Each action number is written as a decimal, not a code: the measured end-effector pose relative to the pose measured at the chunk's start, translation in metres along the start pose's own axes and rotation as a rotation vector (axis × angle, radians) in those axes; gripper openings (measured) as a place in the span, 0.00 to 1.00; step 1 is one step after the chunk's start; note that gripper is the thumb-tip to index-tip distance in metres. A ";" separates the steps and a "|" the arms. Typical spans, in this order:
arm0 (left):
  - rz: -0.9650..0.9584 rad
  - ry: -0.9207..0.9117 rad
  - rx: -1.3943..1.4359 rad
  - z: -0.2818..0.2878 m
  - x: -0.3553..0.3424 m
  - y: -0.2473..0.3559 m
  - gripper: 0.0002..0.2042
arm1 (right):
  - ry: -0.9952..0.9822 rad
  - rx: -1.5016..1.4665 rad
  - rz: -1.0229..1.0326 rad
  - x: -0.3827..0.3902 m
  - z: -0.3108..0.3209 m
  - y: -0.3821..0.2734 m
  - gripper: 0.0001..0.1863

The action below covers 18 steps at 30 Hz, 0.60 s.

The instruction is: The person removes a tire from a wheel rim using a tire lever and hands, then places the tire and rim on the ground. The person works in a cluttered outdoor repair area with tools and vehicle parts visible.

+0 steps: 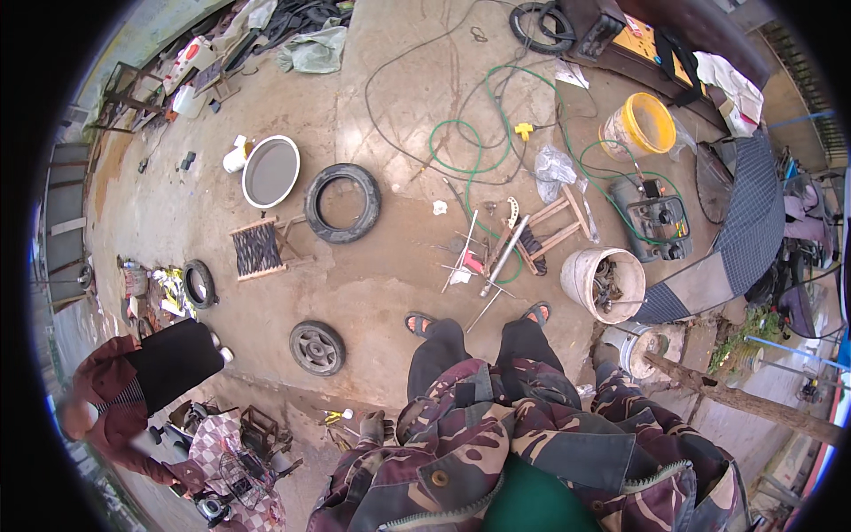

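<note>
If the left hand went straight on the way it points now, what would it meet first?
The left hand hangs gloved at the person's side, pointing down. Going straight on, it would probably meet the dirt ground by the small yellow-handled tool, though depth is unclear.

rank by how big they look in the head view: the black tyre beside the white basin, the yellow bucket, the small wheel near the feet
1. black tyre
2. yellow bucket
3. small wheel, close to the bucket in looks, so the last two are unsure.
</note>
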<state>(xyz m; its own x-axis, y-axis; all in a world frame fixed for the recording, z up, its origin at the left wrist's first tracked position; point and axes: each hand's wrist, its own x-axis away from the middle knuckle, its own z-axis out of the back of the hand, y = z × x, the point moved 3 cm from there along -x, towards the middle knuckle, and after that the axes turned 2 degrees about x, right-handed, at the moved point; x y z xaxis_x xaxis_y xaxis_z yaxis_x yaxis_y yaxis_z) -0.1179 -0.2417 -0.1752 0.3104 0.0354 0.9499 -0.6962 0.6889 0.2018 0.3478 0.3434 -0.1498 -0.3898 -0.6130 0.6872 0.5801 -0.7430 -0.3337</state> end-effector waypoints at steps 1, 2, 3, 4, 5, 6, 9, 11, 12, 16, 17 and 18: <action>0.072 0.038 0.090 0.016 -0.001 0.002 0.14 | -0.032 -0.017 0.008 0.013 -0.022 -0.012 0.16; 0.143 0.074 0.183 0.030 -0.004 0.004 0.14 | -0.040 0.006 -0.002 0.025 -0.043 -0.027 0.14; 0.133 0.093 0.209 0.044 -0.006 0.008 0.14 | -0.079 0.013 0.049 0.035 -0.066 -0.048 0.14; 0.129 0.118 0.240 0.059 -0.007 0.011 0.13 | -0.098 0.067 0.080 0.045 -0.088 -0.071 0.14; 0.134 0.171 0.270 0.074 -0.005 0.010 0.13 | -0.116 0.130 0.111 0.055 -0.110 -0.093 0.14; 0.222 0.172 0.408 0.086 -0.005 0.011 0.11 | -0.183 0.128 0.143 0.064 -0.129 -0.117 0.14; 0.174 0.241 0.497 0.112 -0.006 0.019 0.07 | -0.215 0.261 0.252 0.087 -0.174 -0.177 0.17; 0.094 0.244 0.591 0.120 -0.006 0.026 0.08 | -0.195 0.319 0.302 0.090 -0.202 -0.208 0.19; 0.057 0.253 0.634 0.124 -0.005 0.029 0.09 | -0.184 0.400 0.311 0.086 -0.216 -0.221 0.18; 0.159 0.235 0.714 0.128 0.008 0.031 0.11 | -0.236 0.567 0.396 0.066 -0.298 -0.266 0.20; 0.200 0.273 0.720 0.129 0.013 0.029 0.11 | -0.218 0.628 0.411 0.064 -0.318 -0.277 0.21; 0.212 0.265 0.732 0.131 0.019 0.029 0.12 | -0.184 0.638 0.433 0.067 -0.350 -0.295 0.22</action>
<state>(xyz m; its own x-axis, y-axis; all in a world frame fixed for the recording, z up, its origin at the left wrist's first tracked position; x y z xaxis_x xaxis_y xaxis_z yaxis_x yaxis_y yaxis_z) -0.2170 -0.3161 -0.1202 0.2034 0.3462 0.9158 -0.9764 0.0022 0.2161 -0.1000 0.4271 -0.2312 0.0566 -0.7169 0.6948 0.9728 -0.1171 -0.2001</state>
